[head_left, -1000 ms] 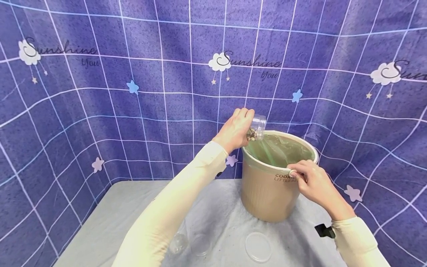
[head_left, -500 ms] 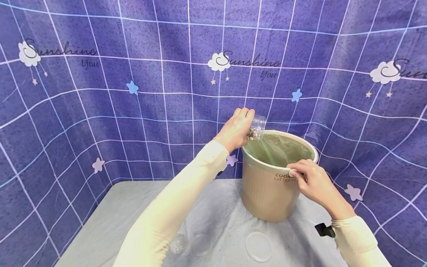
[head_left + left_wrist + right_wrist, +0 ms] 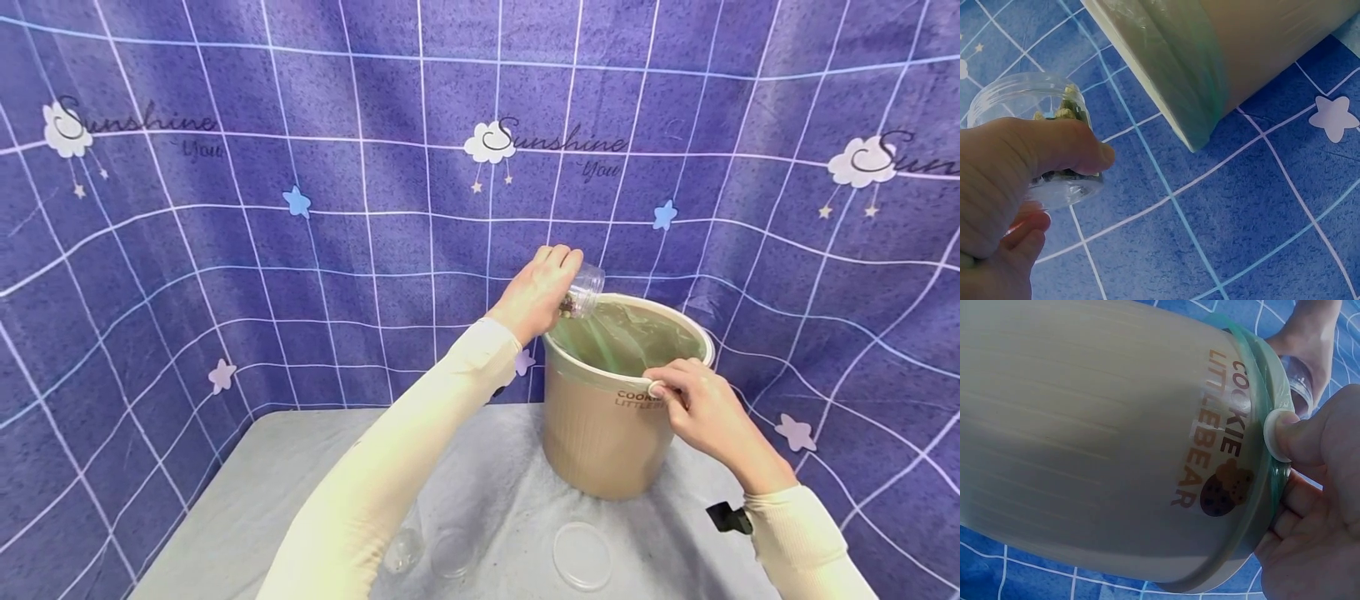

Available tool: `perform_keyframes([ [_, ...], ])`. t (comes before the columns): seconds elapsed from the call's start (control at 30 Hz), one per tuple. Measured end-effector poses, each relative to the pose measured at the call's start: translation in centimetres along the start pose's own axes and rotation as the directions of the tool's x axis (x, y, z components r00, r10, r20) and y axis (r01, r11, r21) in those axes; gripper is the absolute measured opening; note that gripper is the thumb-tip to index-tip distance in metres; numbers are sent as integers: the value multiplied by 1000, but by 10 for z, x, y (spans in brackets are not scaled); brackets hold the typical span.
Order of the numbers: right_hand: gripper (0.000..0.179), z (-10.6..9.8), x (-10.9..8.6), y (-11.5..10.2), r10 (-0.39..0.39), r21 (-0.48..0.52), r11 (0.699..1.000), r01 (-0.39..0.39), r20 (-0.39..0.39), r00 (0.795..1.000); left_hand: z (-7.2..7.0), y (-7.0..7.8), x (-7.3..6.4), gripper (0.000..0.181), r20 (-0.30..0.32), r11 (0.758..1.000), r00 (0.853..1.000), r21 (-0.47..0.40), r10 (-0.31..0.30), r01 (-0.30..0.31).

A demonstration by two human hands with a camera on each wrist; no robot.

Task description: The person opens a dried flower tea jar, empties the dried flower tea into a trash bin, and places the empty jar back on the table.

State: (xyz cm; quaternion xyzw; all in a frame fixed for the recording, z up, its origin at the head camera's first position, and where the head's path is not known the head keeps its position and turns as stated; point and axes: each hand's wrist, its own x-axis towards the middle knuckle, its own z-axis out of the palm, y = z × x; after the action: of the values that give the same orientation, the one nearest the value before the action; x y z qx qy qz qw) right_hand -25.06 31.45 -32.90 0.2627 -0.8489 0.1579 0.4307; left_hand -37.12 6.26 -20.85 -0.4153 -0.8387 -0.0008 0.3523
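Observation:
My left hand grips a clear plastic jar, tipped with its mouth toward the bin. Inside the jar lie small mixed yellow-green and dark bits, seen past the thumb in the left wrist view. The beige trash bin stands upright, lined with a thin green bag. The jar's mouth is just over the bin's left rim. With thumb and fingers, my right hand pinches the front rim of the bin at a round white tab.
On the grey cloth-covered table, a clear round lid lies in front of the bin. Left of it are another clear disc and a clear container, partly behind my left sleeve. A blue patterned curtain rises close behind the bin.
My left hand has shifted slightly to the right, and the jar is tipped a little more toward the bin. The right hand and the bin have stayed in place.

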Motion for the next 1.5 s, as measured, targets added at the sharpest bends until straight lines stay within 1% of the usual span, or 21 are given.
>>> perform_keyframes([
  [0.17,21,0,0,-1,-6,-1,1000,6,1,1000,-1,3,3,66,-1,1000,1000,15,4,-4],
  [0.43,21,-1,0,0,1,3,1000,-1,-4,1000,-3,5,10,67,16,1000,1000,19,12,-12],
  [0.63,21,-1,-1,0,-5,3,1000,5,-1,1000,-4,6,13,66,19,1000,999,1,29,-29],
  [0.73,21,0,-1,1,-6,3,1000,6,-3,1000,-5,8,15,67,30,999,999,-2,40,-40],
  [1.03,21,-1,0,1,-3,2,1000,3,-1,1000,-6,12,23,72,60,997,996,47,61,-64],
  [1.33,22,-2,-1,0,2,-1,1000,-2,2,1000,-2,14,23,66,63,990,993,92,99,-105],
  [1.5,22,-1,-1,0,5,5,1000,-5,0,1000,1,15,23,64,81,984,989,122,123,-133],
])
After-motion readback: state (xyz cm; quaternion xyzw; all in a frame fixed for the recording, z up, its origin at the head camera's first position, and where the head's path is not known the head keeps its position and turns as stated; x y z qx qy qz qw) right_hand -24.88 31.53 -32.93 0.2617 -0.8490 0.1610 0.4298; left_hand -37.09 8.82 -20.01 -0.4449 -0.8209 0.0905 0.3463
